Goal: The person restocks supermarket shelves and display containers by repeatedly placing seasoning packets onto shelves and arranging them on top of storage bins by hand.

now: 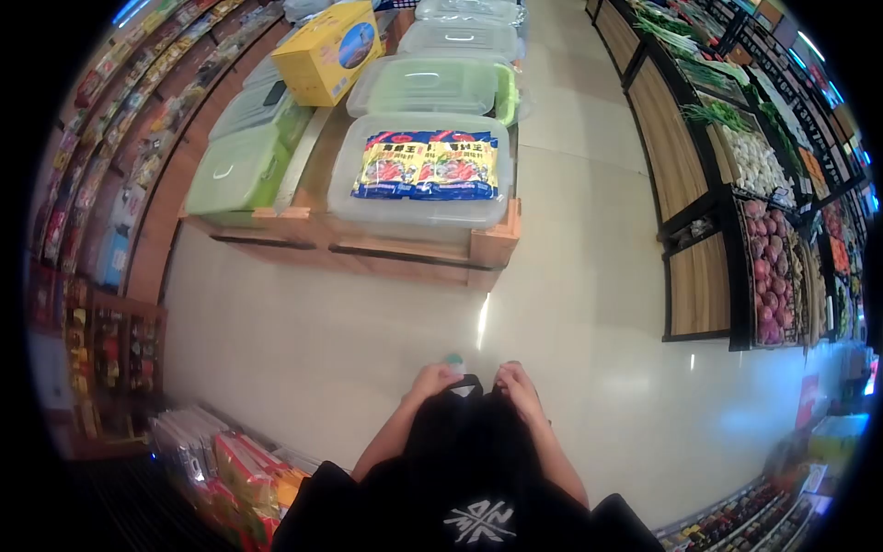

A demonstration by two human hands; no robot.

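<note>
My left hand (436,378) is closed in front of my dark clothing. At its fingertips shows a small pale thing with a green top (455,361), too blurred to name. My right hand (518,381) is a short way to the right, with its fingers curled in a pinch. Whatever it may hold is hidden. Dark cloth (471,380) lies between and just below both hands. Farther forward, yellow and blue seasoning packets (425,166) lie on the lid of a clear plastic bin (345,189).
A wooden display stand (405,260) carries lidded bins, including a green one (244,175), and a yellow box (329,55). Vegetable racks on the right hold red onions (771,271) and garlic (756,164). Packaged goods (244,474) stand at lower left; shelves line the left side.
</note>
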